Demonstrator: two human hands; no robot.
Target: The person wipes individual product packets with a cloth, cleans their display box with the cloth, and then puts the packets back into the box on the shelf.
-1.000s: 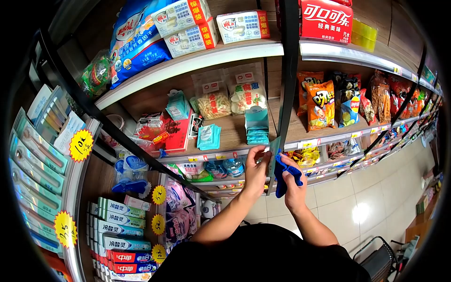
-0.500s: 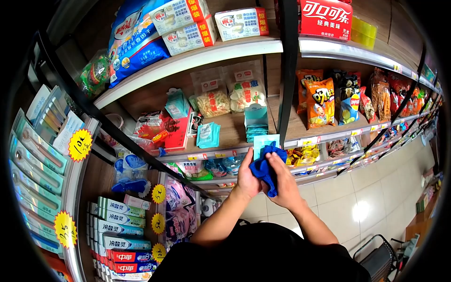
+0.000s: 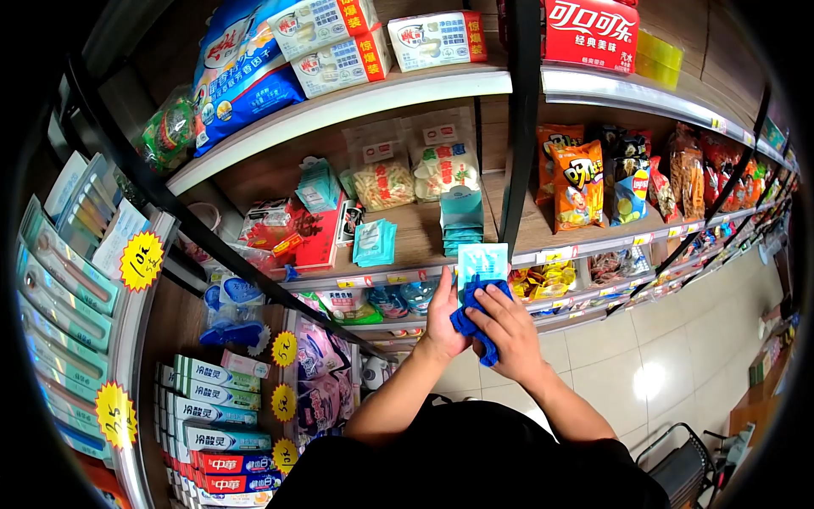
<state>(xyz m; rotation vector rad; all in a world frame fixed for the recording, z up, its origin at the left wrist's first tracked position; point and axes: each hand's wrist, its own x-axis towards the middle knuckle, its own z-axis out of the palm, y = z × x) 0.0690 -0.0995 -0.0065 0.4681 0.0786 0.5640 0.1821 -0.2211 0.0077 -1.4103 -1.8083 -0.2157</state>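
A flat, light teal packet (image 3: 483,260) is held up in front of the shelf by my left hand (image 3: 443,327), whose thumb stands along its left edge. My right hand (image 3: 511,332) presses a bunched dark blue cloth (image 3: 471,319) against the lower part of that packet, fingers lying over the cloth. Just beyond, similar teal packets (image 3: 374,243) lie in a small stack on the wooden shelf (image 3: 415,233). More of them fill a teal open box (image 3: 461,210) and another teal box (image 3: 318,185) farther left.
Bagged dry goods (image 3: 383,174) stand behind the packets, beside a red box (image 3: 319,233). A black shelf post (image 3: 519,136) rises near my hands. Orange snack bags (image 3: 579,182) are at right, toothpaste boxes (image 3: 225,413) at lower left. A folding chair (image 3: 682,471) stands at lower right.
The blue cloth has slid down the packet, baring more of its upper face. My right fingers now lie flatter across the cloth, and the packet faces me more fully.
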